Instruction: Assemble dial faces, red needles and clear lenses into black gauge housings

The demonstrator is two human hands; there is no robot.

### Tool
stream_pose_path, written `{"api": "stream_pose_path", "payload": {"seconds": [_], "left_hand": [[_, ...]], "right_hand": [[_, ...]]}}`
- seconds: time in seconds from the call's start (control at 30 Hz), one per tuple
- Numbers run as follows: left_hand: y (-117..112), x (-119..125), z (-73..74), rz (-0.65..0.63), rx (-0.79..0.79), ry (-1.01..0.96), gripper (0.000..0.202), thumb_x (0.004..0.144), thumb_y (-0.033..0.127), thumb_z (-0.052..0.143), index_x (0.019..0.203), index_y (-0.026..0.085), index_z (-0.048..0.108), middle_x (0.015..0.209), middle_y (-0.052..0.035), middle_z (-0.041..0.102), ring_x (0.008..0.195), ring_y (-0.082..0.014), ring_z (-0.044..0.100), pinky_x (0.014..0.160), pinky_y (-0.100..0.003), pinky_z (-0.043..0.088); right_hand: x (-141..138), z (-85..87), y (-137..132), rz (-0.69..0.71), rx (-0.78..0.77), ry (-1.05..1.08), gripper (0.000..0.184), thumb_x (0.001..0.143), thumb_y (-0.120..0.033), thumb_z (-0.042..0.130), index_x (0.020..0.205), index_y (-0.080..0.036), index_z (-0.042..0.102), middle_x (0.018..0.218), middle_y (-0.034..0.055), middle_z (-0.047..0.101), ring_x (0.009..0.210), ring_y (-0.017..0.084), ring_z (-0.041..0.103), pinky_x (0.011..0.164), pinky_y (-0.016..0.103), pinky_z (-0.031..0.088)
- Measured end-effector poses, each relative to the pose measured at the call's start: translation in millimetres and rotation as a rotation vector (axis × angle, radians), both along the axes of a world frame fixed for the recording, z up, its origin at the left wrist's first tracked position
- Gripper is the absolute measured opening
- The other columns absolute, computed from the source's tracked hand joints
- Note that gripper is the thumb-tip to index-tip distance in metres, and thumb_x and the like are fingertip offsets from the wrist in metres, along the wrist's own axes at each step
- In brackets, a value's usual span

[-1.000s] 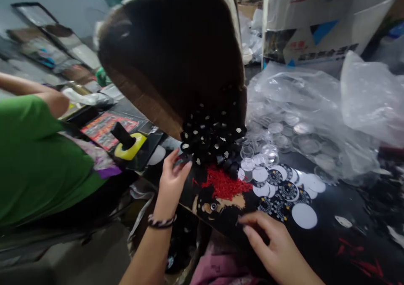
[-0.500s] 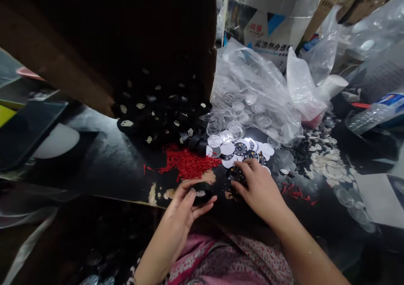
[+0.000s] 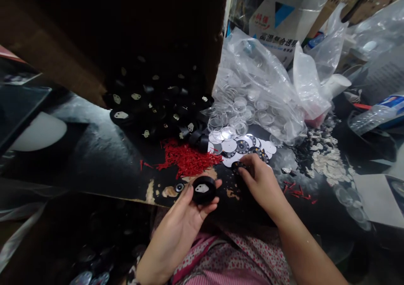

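My left hand (image 3: 184,217) grips a round black casing (image 3: 204,189) with a white inset, held just off the table's near edge. My right hand (image 3: 260,179) rests on the dark table with its fingertips pinched on a printed dial disc (image 3: 237,167) at the edge of a spread of white and patterned discs (image 3: 244,147). A heap of red pins (image 3: 187,161) lies between the hands and a pile of black casings (image 3: 158,112) that spills from a tipped cardboard box (image 3: 110,36).
A clear plastic bag of transparent round lenses (image 3: 252,104) sits behind the discs. White scraps (image 3: 325,161) and a few red pins (image 3: 296,192) litter the right side. A plastic bottle (image 3: 375,114) lies at far right, cartons stand behind.
The view swung right and a person in green left the frame. My left hand brought a black casing from the pile to the table edge and turned it face up. My right hand moved onto the discs.
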State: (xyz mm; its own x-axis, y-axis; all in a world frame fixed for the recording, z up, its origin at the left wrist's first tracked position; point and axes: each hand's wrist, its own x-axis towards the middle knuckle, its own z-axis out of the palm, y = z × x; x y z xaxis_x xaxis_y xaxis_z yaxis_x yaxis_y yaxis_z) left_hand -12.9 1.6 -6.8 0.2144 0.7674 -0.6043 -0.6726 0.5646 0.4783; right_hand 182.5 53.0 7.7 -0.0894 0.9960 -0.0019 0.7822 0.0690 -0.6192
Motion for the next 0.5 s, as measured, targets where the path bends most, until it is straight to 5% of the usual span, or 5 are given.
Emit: {"api": "stream_pose_path", "payload": {"seconds": [0.17,0.33,0.5], "left_hand": [[5.0,8.0,1.0,0.019,0.051,0.007,0.04,0.087,0.044,0.061,0.124,0.029,0.063,0.128,-0.0047,0.065,0.107,-0.0211,0.065,0.085,-0.029,0.055],[1.9,12.4,2.5,0.053,0.111,0.092,0.035,0.083,0.036,0.069,0.117,0.031,0.068,0.136,0.0,0.061,0.126,-0.0237,0.054,0.102,-0.033,0.049],[-6.1,10.9,-4.3,-0.048,0.229,0.319,0.037,0.087,0.038,0.064,0.124,0.039,0.062,0.144,0.0054,0.053,0.139,-0.0222,0.039,0.117,-0.037,0.03]], "right_hand": [[-13.8,17.4,-16.1,0.009,-0.018,0.296,0.012,0.092,-0.022,0.054,0.097,-0.022,0.065,0.09,0.0015,0.07,0.084,0.017,0.064,0.076,0.029,0.049],[-30.2,28.8,-20.4,0.086,-0.013,0.377,0.016,0.092,-0.02,0.053,0.098,-0.023,0.067,0.09,0.0015,0.067,0.085,0.015,0.063,0.077,0.028,0.048],[-44.8,22.6,-19.2,-0.06,-0.194,0.481,0.006,0.087,-0.025,0.059,0.086,-0.022,0.054,0.073,-0.0021,0.061,0.064,0.014,0.061,0.06,0.027,0.048]]}}
